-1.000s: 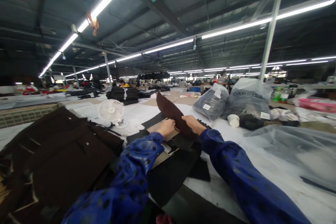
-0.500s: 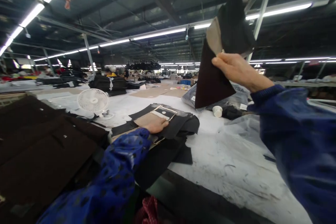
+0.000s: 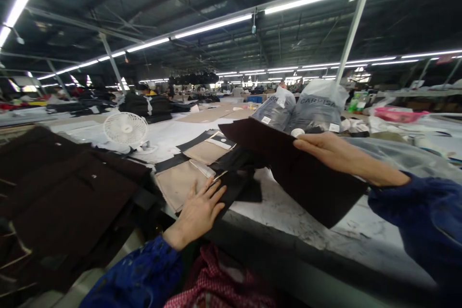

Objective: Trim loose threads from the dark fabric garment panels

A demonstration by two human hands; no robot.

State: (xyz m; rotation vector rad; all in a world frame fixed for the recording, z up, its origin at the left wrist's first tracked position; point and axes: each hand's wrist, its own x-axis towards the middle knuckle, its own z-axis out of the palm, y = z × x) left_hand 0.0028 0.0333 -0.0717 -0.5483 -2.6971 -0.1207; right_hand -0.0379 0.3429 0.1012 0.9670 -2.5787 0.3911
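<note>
My right hand [image 3: 321,149] pinches the edge of a dark brown fabric piece [image 3: 314,187], which hangs spread out above the table on the right. My left hand [image 3: 200,207] lies with its fingers apart on black fabric at the near edge of the table. Beside its fingertips is a beige pocket piece [image 3: 176,183] with a pale strip along one end. A second beige pocket piece [image 3: 207,152], with a dark end panel bearing a white dot, rests on black fabric farther back.
A white fan [image 3: 125,129] stands behind a dark brown fabric pile [image 3: 72,192] on the left. Filled clear plastic bags [image 3: 317,106] sit at the back right, with a small white cup [image 3: 297,132] in front. A pink basket [image 3: 400,114] is farther right.
My right hand has come down with the brown fabric, now spread lower over the table. My left hand has drawn back toward me from the farther pocket piece, uncovering the nearer one.
</note>
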